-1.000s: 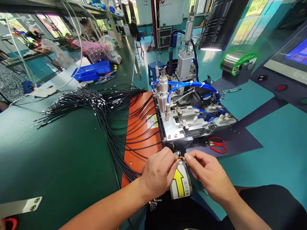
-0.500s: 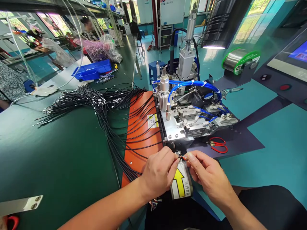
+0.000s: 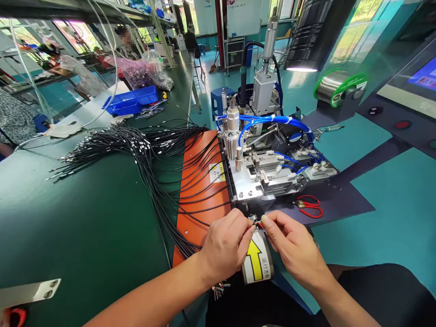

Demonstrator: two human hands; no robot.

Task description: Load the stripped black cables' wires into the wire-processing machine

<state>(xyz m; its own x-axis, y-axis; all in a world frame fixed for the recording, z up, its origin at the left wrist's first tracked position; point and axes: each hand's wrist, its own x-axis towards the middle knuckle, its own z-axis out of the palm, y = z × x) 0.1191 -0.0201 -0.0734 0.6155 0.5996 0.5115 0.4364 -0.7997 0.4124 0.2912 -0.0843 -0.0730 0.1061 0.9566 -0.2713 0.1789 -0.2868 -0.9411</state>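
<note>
Close to the near end of the machine [image 3: 254,181], my left hand [image 3: 226,240] pinches a black cable by its end. Thin coloured wires [image 3: 259,224], red among them, come out of that end, and my right hand [image 3: 289,240] grips them between thumb and forefinger. Below the fingertips is a metal cylinder [image 3: 267,259] with a yellow arrow label. Left of my hands, a row of black cables [image 3: 200,181] runs over the orange plate [image 3: 190,218] into the machine's edge. A tuft of cable ends with bare coloured wires [image 3: 220,289] shows under my left wrist.
Red-handled cutters [image 3: 308,206] lie on the dark shelf right of the machine. A bundle of black cables [image 3: 116,141] and blue bins [image 3: 131,100] rest on the green table [image 3: 85,227]. A solder spool [image 3: 335,88] and control panel stand right. People sit far left.
My right fingertips have shifted slightly left, closer to my left fingertips, covering more of the coloured wires. My left hand has stayed in place.
</note>
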